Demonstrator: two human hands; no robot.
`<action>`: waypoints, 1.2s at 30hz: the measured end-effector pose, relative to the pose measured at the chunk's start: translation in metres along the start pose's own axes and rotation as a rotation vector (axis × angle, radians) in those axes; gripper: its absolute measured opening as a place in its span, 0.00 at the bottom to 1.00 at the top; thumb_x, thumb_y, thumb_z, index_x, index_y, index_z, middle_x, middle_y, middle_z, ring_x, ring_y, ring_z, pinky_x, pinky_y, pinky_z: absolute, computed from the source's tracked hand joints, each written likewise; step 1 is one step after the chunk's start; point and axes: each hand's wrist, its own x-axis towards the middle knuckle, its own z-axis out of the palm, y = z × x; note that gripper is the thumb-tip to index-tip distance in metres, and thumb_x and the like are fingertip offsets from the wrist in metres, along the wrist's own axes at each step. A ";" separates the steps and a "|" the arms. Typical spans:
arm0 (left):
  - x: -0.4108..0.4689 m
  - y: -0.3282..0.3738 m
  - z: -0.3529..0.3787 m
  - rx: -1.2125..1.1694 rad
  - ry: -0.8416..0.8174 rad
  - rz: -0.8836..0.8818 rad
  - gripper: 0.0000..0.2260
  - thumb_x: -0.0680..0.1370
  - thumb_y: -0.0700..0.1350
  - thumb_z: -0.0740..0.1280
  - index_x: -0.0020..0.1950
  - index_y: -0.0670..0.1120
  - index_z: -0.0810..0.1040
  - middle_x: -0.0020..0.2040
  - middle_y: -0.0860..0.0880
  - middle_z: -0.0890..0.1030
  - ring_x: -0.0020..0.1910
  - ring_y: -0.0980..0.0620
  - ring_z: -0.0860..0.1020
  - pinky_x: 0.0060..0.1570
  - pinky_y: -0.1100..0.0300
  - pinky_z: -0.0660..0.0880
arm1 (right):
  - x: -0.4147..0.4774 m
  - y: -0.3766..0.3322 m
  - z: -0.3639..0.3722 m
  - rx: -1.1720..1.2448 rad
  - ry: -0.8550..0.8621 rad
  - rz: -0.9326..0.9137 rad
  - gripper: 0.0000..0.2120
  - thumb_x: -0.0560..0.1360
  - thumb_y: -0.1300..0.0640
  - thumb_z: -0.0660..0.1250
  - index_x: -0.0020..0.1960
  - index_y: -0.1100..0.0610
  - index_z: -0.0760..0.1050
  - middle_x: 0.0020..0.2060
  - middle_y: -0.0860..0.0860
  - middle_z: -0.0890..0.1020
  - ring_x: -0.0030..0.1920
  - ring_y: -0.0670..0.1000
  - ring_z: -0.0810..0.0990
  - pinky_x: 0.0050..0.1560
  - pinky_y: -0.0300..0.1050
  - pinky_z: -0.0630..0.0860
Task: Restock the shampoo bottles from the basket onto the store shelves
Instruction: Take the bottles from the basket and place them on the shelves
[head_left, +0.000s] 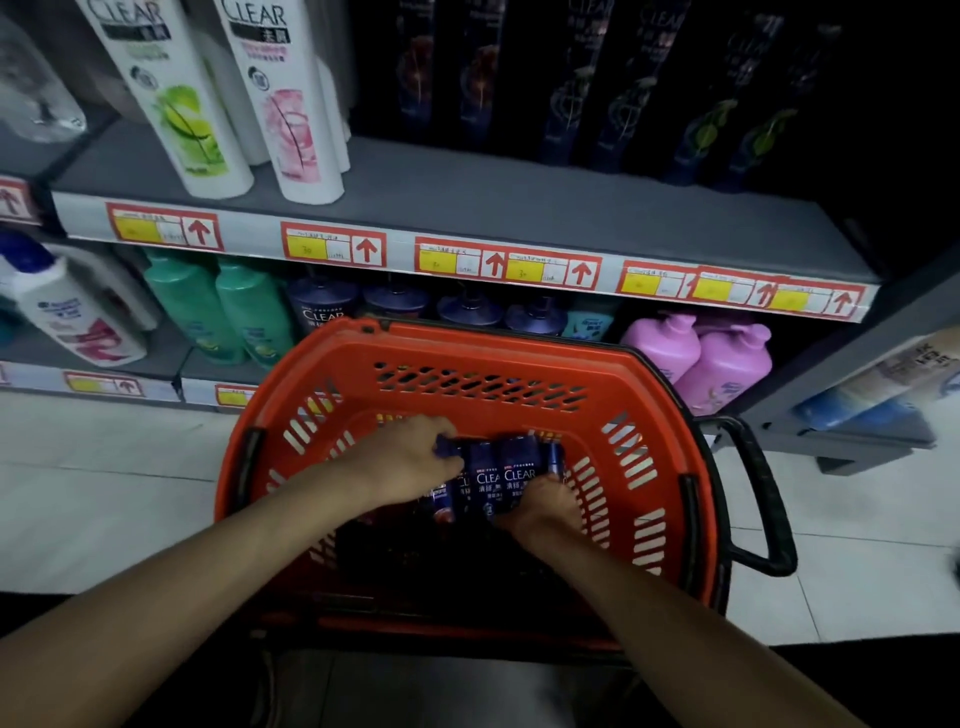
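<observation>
Two bare forearms reach from the near side down into the basket (519, 374), red plastic with slotted walls; it sits on a pale tiled floor (104, 493), and its black handle (763, 499) hangs out over the basket's right side. In the bottom of the basket lie the dark blue bottles (511, 475), side by side with labels up, the word CLEAR readable on two of them; the near part of the basket's bottom is in shadow and cannot be made out.

The left hand (410, 457) is at the left end of that row, its fingers curled round the far end of the leftmost one and clamped on it. The right hand (540, 506) lies on the near ends of the bottles toward the basket's right wall, fingers bent against them; whether it grips one I cannot tell.

Just beyond the basket's far rim, low down, stand dark pump bottles (322, 306); green bottles (218, 306) stand beyond its far left corner, and pink bottles (696, 353) beyond its far right corner.

Above and beyond the basket runs a grey shelf (519, 208); its front edge carries red and yellow tags (332, 244) with upward arrows. On it, beyond the basket's left side, stand tall white bottles (291, 104) marked CLEAR, one with a green picture and one with a pink; farther back and toward the basket's right stand black bottles (571, 78), dim and hard to read.
</observation>
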 end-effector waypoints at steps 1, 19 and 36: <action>0.000 -0.001 0.000 -0.006 -0.002 0.001 0.22 0.82 0.54 0.67 0.75 0.51 0.72 0.68 0.49 0.78 0.62 0.50 0.78 0.63 0.58 0.74 | 0.000 -0.001 0.002 -0.011 0.022 0.011 0.38 0.71 0.40 0.77 0.69 0.63 0.69 0.62 0.56 0.79 0.61 0.53 0.80 0.57 0.43 0.78; -0.002 -0.017 -0.018 -0.163 0.069 -0.089 0.17 0.81 0.51 0.69 0.69 0.50 0.77 0.67 0.49 0.79 0.64 0.50 0.77 0.66 0.58 0.72 | 0.015 0.024 -0.010 0.334 -0.065 0.001 0.50 0.56 0.37 0.84 0.67 0.60 0.68 0.59 0.53 0.82 0.58 0.53 0.82 0.60 0.43 0.79; -0.010 0.039 0.008 -0.913 0.041 -0.069 0.20 0.76 0.66 0.70 0.64 0.58 0.78 0.61 0.55 0.81 0.59 0.50 0.81 0.61 0.47 0.80 | -0.065 0.001 -0.135 0.851 0.018 -0.383 0.37 0.48 0.41 0.84 0.51 0.50 0.73 0.45 0.47 0.86 0.46 0.50 0.86 0.52 0.54 0.82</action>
